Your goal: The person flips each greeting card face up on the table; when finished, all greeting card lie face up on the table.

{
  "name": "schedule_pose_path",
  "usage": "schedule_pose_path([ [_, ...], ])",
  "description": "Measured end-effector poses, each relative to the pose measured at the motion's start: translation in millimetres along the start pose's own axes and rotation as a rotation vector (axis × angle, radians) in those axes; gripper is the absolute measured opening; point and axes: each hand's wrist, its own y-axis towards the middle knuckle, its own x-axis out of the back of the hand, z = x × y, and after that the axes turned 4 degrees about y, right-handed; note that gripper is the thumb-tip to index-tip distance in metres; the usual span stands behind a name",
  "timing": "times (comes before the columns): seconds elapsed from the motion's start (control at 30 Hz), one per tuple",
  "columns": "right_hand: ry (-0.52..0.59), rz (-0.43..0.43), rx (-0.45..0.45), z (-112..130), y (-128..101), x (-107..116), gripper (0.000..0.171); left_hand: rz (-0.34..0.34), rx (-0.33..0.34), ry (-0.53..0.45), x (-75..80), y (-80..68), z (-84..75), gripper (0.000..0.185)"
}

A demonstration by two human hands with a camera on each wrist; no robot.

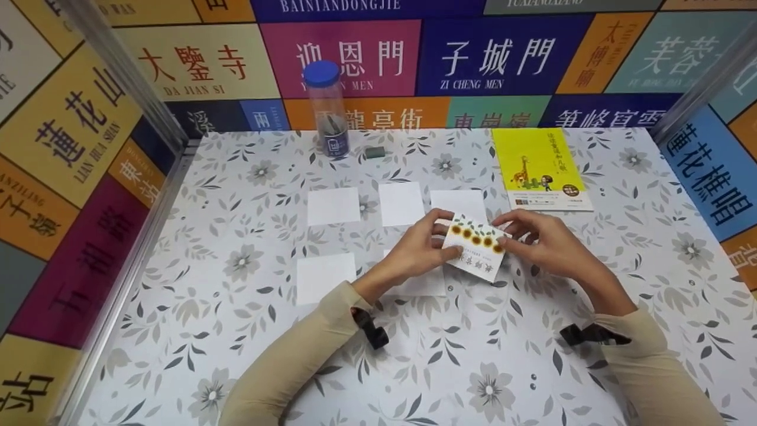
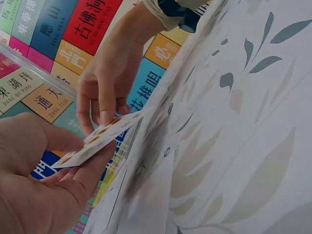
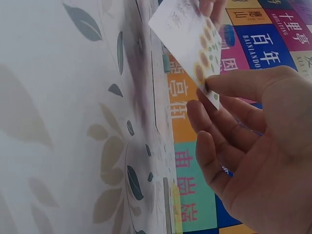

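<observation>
A white card (image 1: 476, 245) printed with a row of sunflowers and some characters is held above the table, tilted. My left hand (image 1: 423, 244) pinches its left side, thumb on the printed face and fingers behind. At the opposite end my right hand (image 1: 541, 241) pinches the card's corner between thumb and fingers, as the right wrist view shows. Under and beside the hands lie white cards: one (image 1: 458, 204) just behind the held card, another (image 1: 417, 283) partly hidden by the left forearm.
More blank white cards (image 1: 333, 206) lie to the left in two rows. Toward the back stand a clear tube with a blue cap (image 1: 322, 77) and a small dark green piece (image 1: 374, 152). A yellow booklet (image 1: 541, 168) lies at the back right. Patterned walls edge the table.
</observation>
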Motion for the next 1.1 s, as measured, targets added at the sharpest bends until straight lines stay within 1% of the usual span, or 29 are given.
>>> schedule_pose_path([
  [0.07, -0.002, 0.026, -0.036, 0, -1, 1, 0.026, -0.017, 0.0, 0.032, 1.1, 0.3, -0.8, 0.05],
  [0.17, 0.0, 0.053, -0.069, -1, -1, 1, 0.029, -0.036, -0.02, 0.11, 1.0, 2.0, -2.1, 0.038],
  [0.23, 0.008, 0.049, -0.061, 0, 0, -2, 0.036, -0.034, -0.052, 0.192, -0.6, 4.4, -1.9, 0.031],
  [0.3, 0.015, 0.028, -0.039, 1, 3, -5, 0.043, -0.012, -0.092, 0.253, -3.5, 7.1, -1.1, 0.029],
  [0.37, 0.014, 0.02, -0.008, 2, 4, -8, 0.043, 0.009, -0.12, 0.281, -6.7, 9.9, 0.3, 0.033],
  [0.43, 0.019, 0.021, 0.005, 2, 5, -9, 0.037, 0.017, -0.124, 0.282, -9.4, 11.8, 1.8, 0.04],
  [0.53, 0.049, 0.022, -0.049, 1, 4, -9, 0.03, 0.006, -0.106, 0.242, -11.2, 13.2, 3.2, 0.056],
  [0.57, 0.062, 0.011, -0.085, 0, 3, -8, 0.03, -0.002, -0.105, 0.24, -11.4, 13.0, 3.2, 0.061],
  [0.6, 0.064, -0.002, -0.121, -1, 1, -6, 0.031, -0.014, -0.111, 0.259, -11.4, 12.8, 3.1, 0.065],
  [0.63, 0.064, -0.009, -0.16, -1, 0, -5, 0.032, -0.025, -0.125, 0.305, -11.3, 11.9, 2.7, 0.067],
  [0.67, 0.055, -0.009, -0.198, -2, -1, -3, 0.033, -0.034, -0.142, 0.372, -11.5, 10.5, 2.1, 0.069],
  [0.73, 0.012, 0.012, -0.268, -4, -4, 1, 0.035, -0.04, -0.184, 0.547, -13.3, 6.4, 0.2, 0.065],
  [0.8, -0.06, 0.057, -0.319, -6, -7, 4, 0.037, -0.024, -0.226, 0.741, -16.8, 0.9, -1.7, 0.053],
  [0.87, -0.139, 0.114, -0.352, -7, -9, 6, 0.04, 0.018, -0.255, 0.893, -21.4, -5.0, -3.1, 0.041],
  [0.9, -0.177, 0.14, -0.361, -8, -10, 6, 0.043, 0.044, -0.265, 0.951, -23.5, -7.5, -3.4, 0.034],
  [0.97, -0.257, 0.173, -0.364, -8, -10, 6, 0.048, 0.09, -0.267, 1.044, -26.8, -11.5, -3.2, 0.028],
  [1.03, -0.312, 0.184, -0.363, -8, -10, 5, 0.05, 0.126, -0.256, 1.101, -29.0, -13.8, -2.0, 0.026],
  [1.1, -0.336, 0.169, -0.344, -8, -9, 5, 0.051, 0.155, -0.244, 1.127, -29.5, -15.2, -0.9, 0.026],
])
